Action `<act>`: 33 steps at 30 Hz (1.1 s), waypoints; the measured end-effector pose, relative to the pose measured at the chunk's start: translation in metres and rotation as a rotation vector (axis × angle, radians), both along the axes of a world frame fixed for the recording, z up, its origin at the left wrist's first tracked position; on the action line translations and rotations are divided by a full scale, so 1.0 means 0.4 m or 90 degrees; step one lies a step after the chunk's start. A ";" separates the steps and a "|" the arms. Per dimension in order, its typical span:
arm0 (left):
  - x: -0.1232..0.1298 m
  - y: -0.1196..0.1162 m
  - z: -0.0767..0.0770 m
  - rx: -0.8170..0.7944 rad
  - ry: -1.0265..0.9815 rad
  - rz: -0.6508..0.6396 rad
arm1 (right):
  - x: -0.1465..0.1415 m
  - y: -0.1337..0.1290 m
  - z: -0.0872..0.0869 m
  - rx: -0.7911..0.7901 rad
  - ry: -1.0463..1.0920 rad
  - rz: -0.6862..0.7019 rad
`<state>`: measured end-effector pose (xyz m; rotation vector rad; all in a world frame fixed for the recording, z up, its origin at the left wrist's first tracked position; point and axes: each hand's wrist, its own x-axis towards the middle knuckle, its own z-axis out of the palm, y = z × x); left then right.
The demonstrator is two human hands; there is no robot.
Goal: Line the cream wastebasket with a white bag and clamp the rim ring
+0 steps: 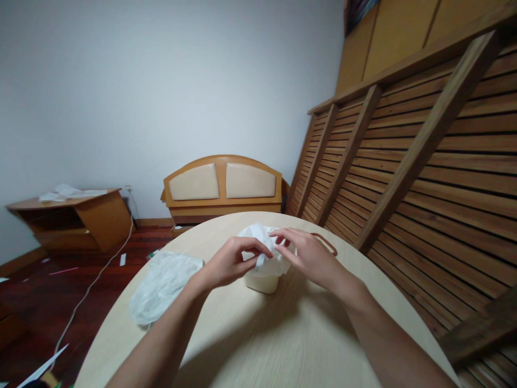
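Note:
A thin, crumpled white plastic bag [263,265] lies over the top of a pale cream container [262,284] near the middle of the round table. My left hand [236,261] reaches it from the left, thumb and forefinger pinching the plastic. From the right, my right hand [309,253] has its fingertips closed on the same plastic, close to the left fingers. The bag hides the container's upper part. Just past my right hand, a brown loop [329,243] shows; what it belongs to is hidden.
The round pale wood table [323,345] carries a pile of thin white plastic [163,285] beside my left forearm. A slatted wooden frame [404,172] leans along the right. Beyond stand a headboard [222,205] and a low cabinet [107,218]. A cable [95,283] runs across the floor.

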<state>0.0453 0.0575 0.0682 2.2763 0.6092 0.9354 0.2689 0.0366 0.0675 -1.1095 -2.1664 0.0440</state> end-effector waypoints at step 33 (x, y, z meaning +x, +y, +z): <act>0.005 -0.009 0.014 0.166 0.047 0.164 | 0.002 -0.007 0.018 0.087 0.069 -0.001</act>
